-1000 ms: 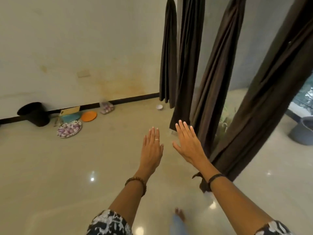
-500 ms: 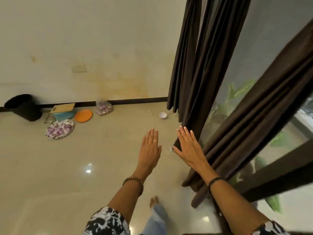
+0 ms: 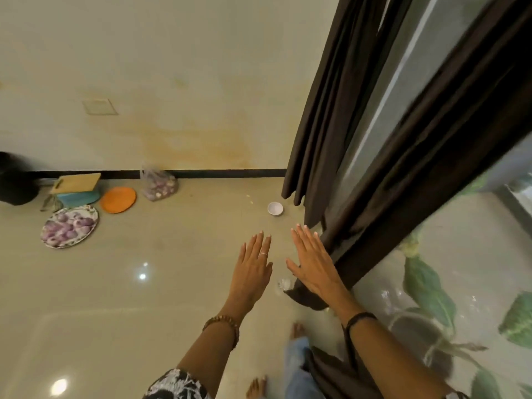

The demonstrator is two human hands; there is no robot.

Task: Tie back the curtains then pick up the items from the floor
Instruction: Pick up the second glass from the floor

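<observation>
I face a cream wall [image 3: 161, 67] filling the upper left of the frame — it has a faint yellowish stain low down near the middle and a pale square plate [image 3: 99, 106] set flush at the left. A dark skirting strip [image 3: 230, 173] runs along its foot. Below me spreads a glossy beige tiled floor [image 3: 115, 298], with bright spots of reflected light at the lower left. On the right, a tall glass pane [image 3: 383, 110] slants up the frame — through its lower part I see large green leaves [image 3: 426, 286] outside.
</observation>
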